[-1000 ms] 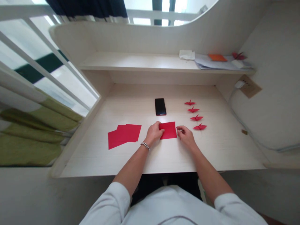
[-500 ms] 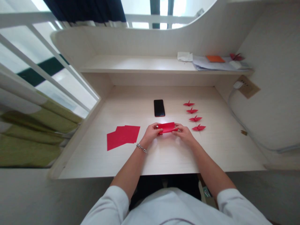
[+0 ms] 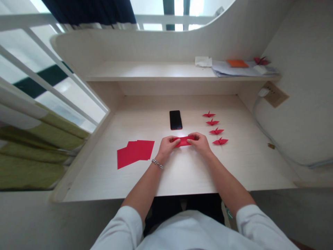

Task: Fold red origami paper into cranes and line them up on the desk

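Between my hands is a red sheet of origami paper (image 3: 184, 141), folded into a narrow strip just above the desk. My left hand (image 3: 168, 144) pinches its left end, thumb on the near side. The right end is gripped by my right hand (image 3: 199, 141), its thumb pressing on the strip. Fingers hide both ends of the paper. A fan of flat red paper squares (image 3: 135, 150) lies to the left of my left hand. Several folded red paper cranes, the nearest one (image 3: 220, 141) beside my right hand, form a column on the right.
A black phone (image 3: 176, 120) lies on the desk (image 3: 145, 114) beyond my hands. On the shelf (image 3: 145, 71) at the back are white papers (image 3: 221, 69), an orange square (image 3: 237, 63) and a dark red folded paper piece (image 3: 261, 61). A cable (image 3: 270, 139) runs down the right wall.
The upright far flap of the paper has come down, leaving a narrower strip. My right hand has shifted slightly away from me and to the left, with its thumb now over the strip.
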A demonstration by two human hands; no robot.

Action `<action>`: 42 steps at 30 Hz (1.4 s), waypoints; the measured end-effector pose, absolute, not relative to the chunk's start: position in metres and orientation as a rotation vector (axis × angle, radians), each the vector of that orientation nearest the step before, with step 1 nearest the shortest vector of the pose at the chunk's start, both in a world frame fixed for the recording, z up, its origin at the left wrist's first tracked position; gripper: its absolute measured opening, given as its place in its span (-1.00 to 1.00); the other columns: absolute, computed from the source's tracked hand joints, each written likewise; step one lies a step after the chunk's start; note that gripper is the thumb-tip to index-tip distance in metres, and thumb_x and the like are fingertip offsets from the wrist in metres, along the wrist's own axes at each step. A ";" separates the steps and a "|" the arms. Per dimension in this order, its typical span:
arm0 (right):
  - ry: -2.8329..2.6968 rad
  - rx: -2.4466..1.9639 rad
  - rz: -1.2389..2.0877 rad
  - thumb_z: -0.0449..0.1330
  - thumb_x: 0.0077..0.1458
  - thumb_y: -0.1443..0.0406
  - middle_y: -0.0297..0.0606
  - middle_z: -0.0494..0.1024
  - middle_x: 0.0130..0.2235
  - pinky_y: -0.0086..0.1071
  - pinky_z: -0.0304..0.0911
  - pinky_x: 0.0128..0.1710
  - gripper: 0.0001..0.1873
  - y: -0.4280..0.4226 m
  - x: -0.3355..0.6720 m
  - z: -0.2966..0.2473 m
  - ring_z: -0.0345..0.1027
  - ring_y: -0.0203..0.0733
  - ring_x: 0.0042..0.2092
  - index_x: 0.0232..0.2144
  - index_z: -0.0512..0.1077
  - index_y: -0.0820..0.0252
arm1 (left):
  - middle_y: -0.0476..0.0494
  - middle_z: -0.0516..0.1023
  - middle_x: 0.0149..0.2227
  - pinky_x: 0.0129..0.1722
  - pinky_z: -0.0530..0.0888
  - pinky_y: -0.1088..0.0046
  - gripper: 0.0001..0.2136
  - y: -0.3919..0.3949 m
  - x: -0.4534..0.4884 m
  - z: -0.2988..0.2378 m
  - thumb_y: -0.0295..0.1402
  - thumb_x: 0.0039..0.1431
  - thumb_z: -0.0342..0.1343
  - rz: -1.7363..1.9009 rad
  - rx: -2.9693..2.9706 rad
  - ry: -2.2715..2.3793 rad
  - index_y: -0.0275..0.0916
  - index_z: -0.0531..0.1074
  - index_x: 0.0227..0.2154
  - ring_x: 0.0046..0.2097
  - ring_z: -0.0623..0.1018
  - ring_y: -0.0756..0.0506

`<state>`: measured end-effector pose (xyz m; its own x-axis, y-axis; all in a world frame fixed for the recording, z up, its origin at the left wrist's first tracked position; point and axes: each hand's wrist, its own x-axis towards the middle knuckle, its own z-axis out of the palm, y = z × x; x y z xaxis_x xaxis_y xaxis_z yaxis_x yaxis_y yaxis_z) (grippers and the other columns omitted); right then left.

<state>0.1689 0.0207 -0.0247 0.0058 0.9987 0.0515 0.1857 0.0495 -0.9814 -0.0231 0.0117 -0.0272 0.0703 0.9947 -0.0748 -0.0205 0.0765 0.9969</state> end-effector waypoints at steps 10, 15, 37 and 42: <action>-1.483 -1.357 0.988 0.26 -0.07 0.15 -0.23 0.62 -0.33 -0.31 0.33 -0.24 -0.71 0.024 0.167 -0.033 0.44 -0.17 -0.32 -0.31 0.58 0.20 | -0.23 0.64 -0.28 -0.23 0.50 0.38 -0.72 0.023 -0.032 -0.036 -0.26 -0.08 0.32 1.079 1.223 1.198 -0.33 0.58 -0.31 -0.27 0.59 -0.13; -1.487 -1.324 1.021 0.27 -0.06 0.16 -0.22 0.63 -0.33 -0.29 0.35 -0.22 -0.74 0.024 0.169 -0.033 0.47 -0.15 -0.30 -0.33 0.58 0.19 | -0.23 0.64 -0.28 -0.26 0.51 0.39 -0.70 0.025 -0.035 -0.040 -0.31 -0.07 0.31 1.045 1.180 1.166 -0.34 0.57 -0.25 -0.30 0.59 -0.11; -1.502 -1.345 1.044 0.29 -0.05 0.17 -0.20 0.65 -0.27 -0.24 0.37 -0.15 -0.74 0.024 0.171 -0.031 0.51 -0.08 -0.22 -0.29 0.61 0.15 | -0.26 0.64 -0.19 -0.22 0.52 0.38 -0.71 0.026 -0.037 -0.036 -0.38 0.00 0.27 0.997 1.197 1.129 -0.32 0.55 -0.17 -0.23 0.60 -0.14; -1.504 -1.356 1.046 0.28 -0.06 0.17 -0.19 0.65 -0.26 -0.24 0.37 -0.14 -0.74 0.025 0.171 -0.031 0.51 -0.06 -0.21 -0.30 0.61 0.16 | -0.26 0.64 -0.21 -0.24 0.51 0.40 -0.70 0.025 -0.036 -0.036 -0.36 0.02 0.26 0.998 1.207 1.138 -0.33 0.55 -0.15 -0.25 0.59 -0.13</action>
